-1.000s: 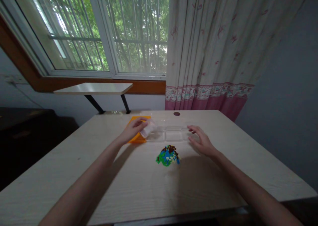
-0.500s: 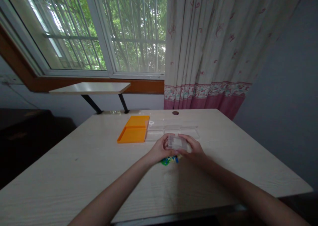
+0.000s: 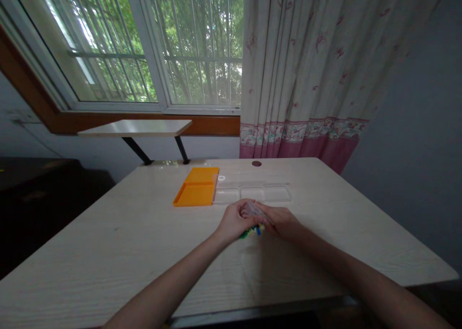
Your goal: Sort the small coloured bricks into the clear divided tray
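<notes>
Between my two hands is a small clear plastic box (image 3: 255,210), tilted and partly covered by fingers. My left hand (image 3: 236,220) closes round its left side, thumb at the near edge. On the other side my right hand (image 3: 282,220) grips it with the fingers pressed together. Small green, blue and pale yellow pieces (image 3: 257,230) lie on the table just below the box, partly hidden by my hands. Past my hands lies a clear compartment tray (image 3: 252,194) with its see-through lid (image 3: 249,178) folded back. An open orange case (image 3: 195,194) touches its left end.
The pale wooden table (image 3: 166,252) spreads out on both sides. A raised shelf (image 3: 144,127) on black legs stands at the back left. Behind the table are a barred window and a curtain (image 3: 296,136). A round brown cap (image 3: 256,164) sits near the back edge.
The clear box has been tipped, so its flat face now slopes down to the right. My right hand has turned and lowered over its side. Both hands still hold it.
</notes>
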A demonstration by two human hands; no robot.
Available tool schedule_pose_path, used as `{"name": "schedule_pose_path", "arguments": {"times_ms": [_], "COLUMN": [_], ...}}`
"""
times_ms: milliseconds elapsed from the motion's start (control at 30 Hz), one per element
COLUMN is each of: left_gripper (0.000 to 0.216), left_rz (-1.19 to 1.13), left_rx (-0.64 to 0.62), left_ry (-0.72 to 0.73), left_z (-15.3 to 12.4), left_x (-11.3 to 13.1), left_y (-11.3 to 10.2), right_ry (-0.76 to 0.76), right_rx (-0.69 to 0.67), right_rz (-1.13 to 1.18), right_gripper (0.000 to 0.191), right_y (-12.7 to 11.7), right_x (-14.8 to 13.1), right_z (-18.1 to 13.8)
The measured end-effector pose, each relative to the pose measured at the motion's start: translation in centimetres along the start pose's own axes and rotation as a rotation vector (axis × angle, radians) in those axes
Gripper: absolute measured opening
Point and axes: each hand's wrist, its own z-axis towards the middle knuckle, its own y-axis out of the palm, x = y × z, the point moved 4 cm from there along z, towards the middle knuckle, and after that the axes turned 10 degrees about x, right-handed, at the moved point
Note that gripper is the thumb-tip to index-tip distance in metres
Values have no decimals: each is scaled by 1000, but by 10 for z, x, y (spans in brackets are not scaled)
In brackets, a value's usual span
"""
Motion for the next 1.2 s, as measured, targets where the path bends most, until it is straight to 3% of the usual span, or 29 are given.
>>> {"name": "schedule_pose_path", "arguments": {"times_ms": [167,233,367,500,633,733,833,933,1033,1200], "left_gripper": [50,49,56,67,60,59,58,59,59,59], "left_rz": [11,23,3,-159,-311,-381,-437,-451,-421,-316], "left_rx": [17,5,-59,-124,-190,-224,-111,-1,-6,-55], "left_ry": [-13,-13,1,-5,-24,-43,-21,-4,-6,43], "left_z": [1,-1,-6,-5,1,2,5,7,6,4], "left_x": [1,5,13,13,7,4,4,4,2,2], "left_y": [-2,-1,1,-1,-6,-7,-11,-15,-14,-10], "right_ry": [-24,33,345,673,1006,1131,1090,982,903,811], "right_rx": [-7,6,56,164,270,285,254,165,132,75], "right_rz": [-73,-45,85,467,852,1038,1159,1133,1025,880], "right_gripper": [41,40,35,33,39,42,45,71,88,94], "right_y": [4,4,-4,-7,6,16,19,19,17,6], "right_x": [-2,2,21,39,52,57,56,50,45,45], "right_z": [1,0,-4,-7,-9,-11,-10,-9,-7,-4]}}
